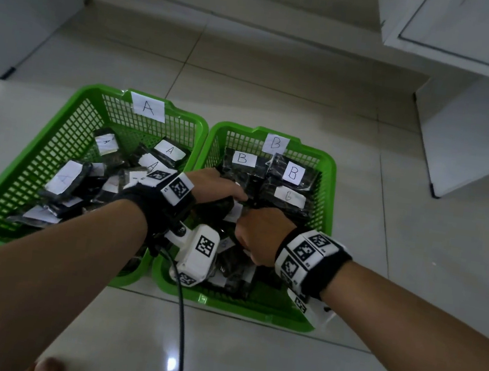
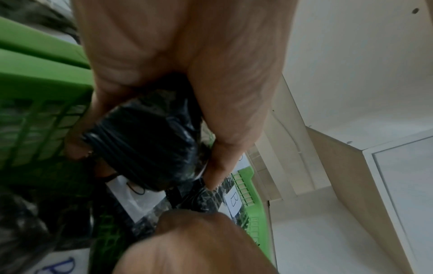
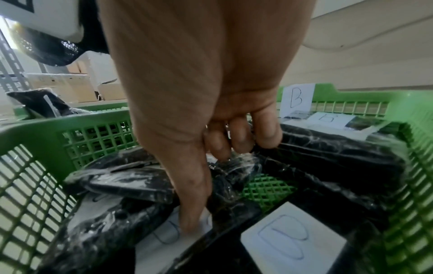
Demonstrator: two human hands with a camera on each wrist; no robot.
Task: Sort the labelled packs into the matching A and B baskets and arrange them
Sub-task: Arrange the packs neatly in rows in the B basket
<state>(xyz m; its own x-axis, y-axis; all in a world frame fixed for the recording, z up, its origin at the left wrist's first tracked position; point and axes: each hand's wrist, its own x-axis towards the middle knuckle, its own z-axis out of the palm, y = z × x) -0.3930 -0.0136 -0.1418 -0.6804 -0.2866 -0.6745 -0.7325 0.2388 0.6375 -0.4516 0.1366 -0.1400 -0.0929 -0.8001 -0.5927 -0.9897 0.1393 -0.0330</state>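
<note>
On a glossy pale tiled floor (image 1: 244,358), among white cabinets, two green mesh baskets sit side by side: basket A (image 1: 37,156) on the left, basket B (image 1: 325,203) on the right, both already holding black film-wrapped packs with paper letter labels. Both hands are down in basket B. The left hand (image 1: 218,186) has its fingers (image 2: 225,148) curled round a dark pack (image 2: 145,144); the right hand (image 1: 258,234) pinches another pack (image 3: 234,166) by its crinkled wrap. The packs look light and soft, the film likely slippery, so a grip across the body should hold better than one on the loose wrap or label.
</note>
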